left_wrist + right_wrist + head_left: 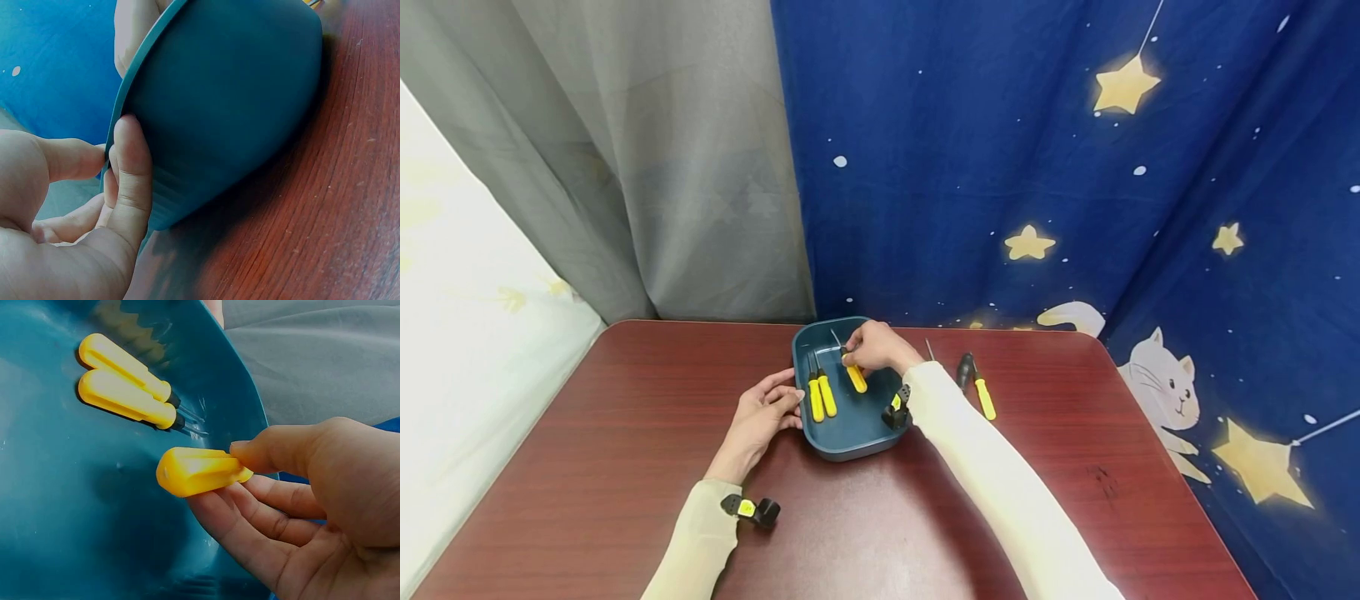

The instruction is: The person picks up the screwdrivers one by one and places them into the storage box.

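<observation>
A dark teal tray (850, 452) with raised walls stands on the table. My left hand (766, 408) pinches its left rim between thumb and fingers, as the left wrist view shows at the tray wall (231, 94). Over the tray, my right hand (877, 346) holds a yellow-handled screwdriver (200, 472) between thumb and fingertips, its shaft pointing toward the far wall. Two more yellow-handled screwdrivers lie side by side on the tray's left floor: the left one (816, 400) and the right one (827, 393). Their shafts point away from me.
Right of the tray, partly behind the right sleeve, lie a black-handled tool (965, 371), a yellow-handled screwdriver (985, 400) and a thin metal shaft (929, 350). Curtains (925, 167) hang behind the far edge of the reddish wooden table (625, 417).
</observation>
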`<state>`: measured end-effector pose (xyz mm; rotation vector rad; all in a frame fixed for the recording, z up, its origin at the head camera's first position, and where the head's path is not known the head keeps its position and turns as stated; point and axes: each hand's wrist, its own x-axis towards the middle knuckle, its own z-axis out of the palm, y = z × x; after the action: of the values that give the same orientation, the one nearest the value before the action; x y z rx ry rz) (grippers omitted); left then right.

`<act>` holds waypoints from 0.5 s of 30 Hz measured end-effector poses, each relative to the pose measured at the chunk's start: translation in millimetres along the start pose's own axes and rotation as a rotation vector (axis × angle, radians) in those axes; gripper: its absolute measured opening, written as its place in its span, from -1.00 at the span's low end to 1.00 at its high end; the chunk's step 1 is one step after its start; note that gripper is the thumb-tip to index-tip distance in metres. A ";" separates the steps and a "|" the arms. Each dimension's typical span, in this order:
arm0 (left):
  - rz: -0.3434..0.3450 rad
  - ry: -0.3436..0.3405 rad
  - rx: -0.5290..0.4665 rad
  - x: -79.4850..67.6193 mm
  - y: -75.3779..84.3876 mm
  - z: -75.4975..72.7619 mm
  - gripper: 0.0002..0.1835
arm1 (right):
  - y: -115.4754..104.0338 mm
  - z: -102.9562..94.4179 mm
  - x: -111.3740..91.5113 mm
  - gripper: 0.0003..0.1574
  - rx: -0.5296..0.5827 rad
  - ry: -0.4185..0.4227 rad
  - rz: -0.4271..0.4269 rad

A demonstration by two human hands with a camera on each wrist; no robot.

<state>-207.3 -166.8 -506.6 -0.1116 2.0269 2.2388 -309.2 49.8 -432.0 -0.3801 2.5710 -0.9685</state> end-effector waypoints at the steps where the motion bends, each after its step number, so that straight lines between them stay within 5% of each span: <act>1: 0.000 0.001 0.000 0.0 0.0 -0.1 -0.42 | -0.4 0.5 1.1 -0.69 -0.004 -0.002 0.004; 7: 0.002 0.001 -0.002 0.6 -0.9 -0.2 -0.42 | -2.9 4.4 6.3 -0.85 -0.014 -0.013 0.024; 15: 0.004 -0.001 0.000 0.9 -1.6 -0.1 -0.42 | -4.4 10.3 13.1 -0.80 -0.034 -0.011 0.040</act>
<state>-208.0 -166.6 -508.3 -0.1065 2.0286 2.2415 -316.0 35.8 -439.4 -0.3414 2.5786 -0.9073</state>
